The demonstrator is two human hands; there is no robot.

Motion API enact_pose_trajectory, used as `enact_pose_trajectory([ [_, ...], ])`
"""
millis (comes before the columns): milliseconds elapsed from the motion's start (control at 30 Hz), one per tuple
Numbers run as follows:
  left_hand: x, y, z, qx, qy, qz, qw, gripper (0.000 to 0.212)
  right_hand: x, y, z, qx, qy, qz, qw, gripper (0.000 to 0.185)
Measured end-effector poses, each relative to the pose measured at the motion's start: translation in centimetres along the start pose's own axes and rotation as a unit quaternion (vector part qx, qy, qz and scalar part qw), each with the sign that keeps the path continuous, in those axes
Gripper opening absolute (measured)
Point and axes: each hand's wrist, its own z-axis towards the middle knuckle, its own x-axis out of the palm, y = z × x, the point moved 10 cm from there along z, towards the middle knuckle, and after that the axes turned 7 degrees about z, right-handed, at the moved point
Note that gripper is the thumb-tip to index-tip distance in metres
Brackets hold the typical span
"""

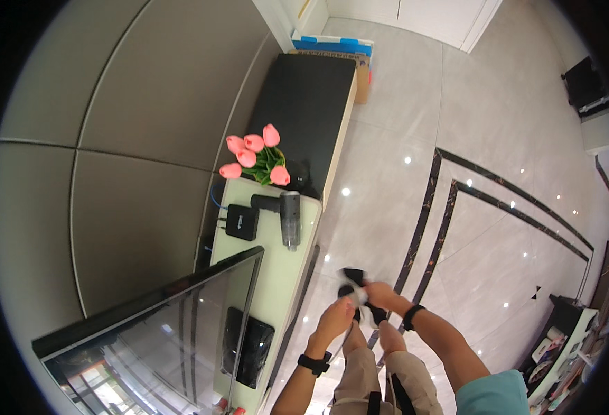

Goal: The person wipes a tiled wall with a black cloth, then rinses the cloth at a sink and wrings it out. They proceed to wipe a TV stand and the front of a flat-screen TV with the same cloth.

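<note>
My left hand (pixel 335 317) and my right hand (pixel 382 296) come together in front of my legs, above the floor. Between them is a small white thing (pixel 359 297), blurred, with the fingers of both hands closed on it; its kind is not clear. A thin pale cord (pixel 342 343) hangs below my left hand. Dark shapes just beyond the fingers are blurred, and whether they are my shoes or something held cannot be told. To the left, a cordless handheld vacuum cleaner (pixel 290 220) lies on the pale TV cabinet (pixel 278 275), apart from both hands.
A black set-top box (pixel 241 222) with cables sits beside the vacuum. Pink tulips (pixel 253 142) stand at the dark cabinet top (pixel 304 98). A television (pixel 154 332) and a black flat object (pixel 247 347) occupy the near left. A black case (pixel 587 88) is far right.
</note>
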Motion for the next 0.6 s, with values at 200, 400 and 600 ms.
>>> enact_pose_trajectory([
  [200,-5.5,-4.2,6.8,-0.017,0.002,-0.018,1.0,0.021,-15.6,-22.9,-16.4,0.396,-0.299,0.033,0.868,0.029],
  [400,-10.5,-7.7,14.5,0.031,-0.032,0.004,0.999,0.02,-35.1,-20.1,-9.6,0.299,-0.331,-0.039,0.894,0.038],
  [600,-14.2,-10.0,23.5,-0.022,-0.039,-0.01,0.999,0.018,-49.5,3.0,15.6,0.086,-0.34,-0.06,0.934,0.041],
])
